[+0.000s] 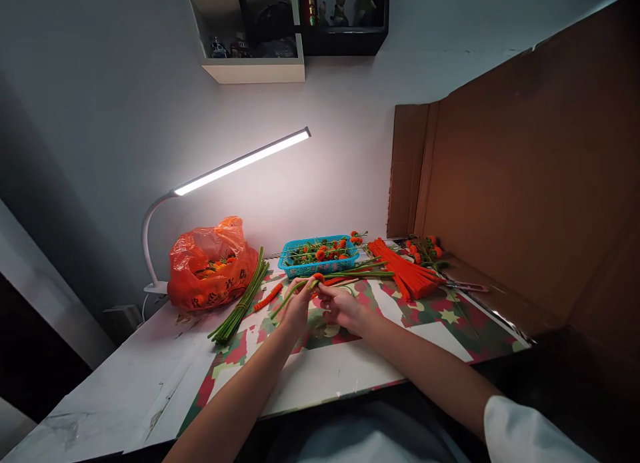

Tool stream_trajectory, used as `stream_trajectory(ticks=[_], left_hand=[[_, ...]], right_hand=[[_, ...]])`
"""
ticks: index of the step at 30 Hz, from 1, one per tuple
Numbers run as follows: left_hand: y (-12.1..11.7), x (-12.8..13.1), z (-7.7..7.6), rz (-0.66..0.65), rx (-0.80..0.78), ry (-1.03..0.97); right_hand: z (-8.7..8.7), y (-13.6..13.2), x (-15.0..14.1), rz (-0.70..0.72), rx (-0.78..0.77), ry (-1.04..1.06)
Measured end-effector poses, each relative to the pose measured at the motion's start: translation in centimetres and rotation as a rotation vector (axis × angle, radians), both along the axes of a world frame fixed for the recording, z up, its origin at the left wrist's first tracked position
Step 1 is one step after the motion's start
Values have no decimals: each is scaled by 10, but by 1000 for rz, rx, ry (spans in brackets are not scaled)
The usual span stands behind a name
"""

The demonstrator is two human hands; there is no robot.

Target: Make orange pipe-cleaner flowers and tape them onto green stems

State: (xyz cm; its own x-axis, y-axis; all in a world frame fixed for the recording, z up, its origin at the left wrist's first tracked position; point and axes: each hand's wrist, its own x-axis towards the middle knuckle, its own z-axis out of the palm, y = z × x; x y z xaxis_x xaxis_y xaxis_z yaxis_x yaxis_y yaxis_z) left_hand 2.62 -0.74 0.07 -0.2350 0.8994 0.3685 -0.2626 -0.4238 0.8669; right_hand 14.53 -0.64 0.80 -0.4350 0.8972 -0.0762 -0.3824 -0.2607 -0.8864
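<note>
My left hand (pixel 296 303) is closed around a green stem (pixel 290 291) whose lower end sticks out to the left. A curled orange-red chenille stem (pixel 319 277) shows at the top, between my two hands. My right hand (pixel 344 310) pinches at that same spot, thumb and forefinger together; exactly what lies between its fingertips is too small to be sure of. Left of my hands lies a short orange coil (pixel 269 297). More green stems (pixel 355 274) lie just behind my hands.
A turquoise basket (pixel 295 271) holds orange flowers. At left stand a red plastic bag (pixel 200 293), a bundle of green stems (pixel 243 303) and a lit lamp (pixel 245 162). At right lie orange-red chenille stems (pixel 407 276), pink-handled scissors (pixel 467 286) and flowers (pixel 425 250) beside a cardboard wall (pixel 500 183).
</note>
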Motion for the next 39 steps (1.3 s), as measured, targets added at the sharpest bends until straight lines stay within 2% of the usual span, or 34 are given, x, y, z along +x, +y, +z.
stream_trajectory(ticks=[4,6,8,12,14,17,22,26,32,39], left_hand=[[5,-5,1,-119,-206,-157],[4,-5,2,-184,-291,-167],[1,-4,3,-252,-341,-119],[-4,-5,7,-384,-408,-27],[-5,-7,9,-423,-429,-8],[-4,-10,12,-450,-415,4],[-1,-13,13,-434,-301,-75],[-1,-13,11,-373,-164,-30],[-3,-11,13,-323,-121,-28],[-5,-12,12,-326,-67,4]], right_hand=[[5,9,9,-318,235,-104],[7,13,13,-393,292,-130],[7,15,15,-343,315,-166],[1,17,14,-91,298,-176],[-4,18,13,-18,317,-152],[-6,20,12,-39,372,-110],[-1,20,12,-250,509,-29],[2,17,14,-304,580,-73],[2,11,16,-390,723,-192],[2,11,22,-413,913,-318]])
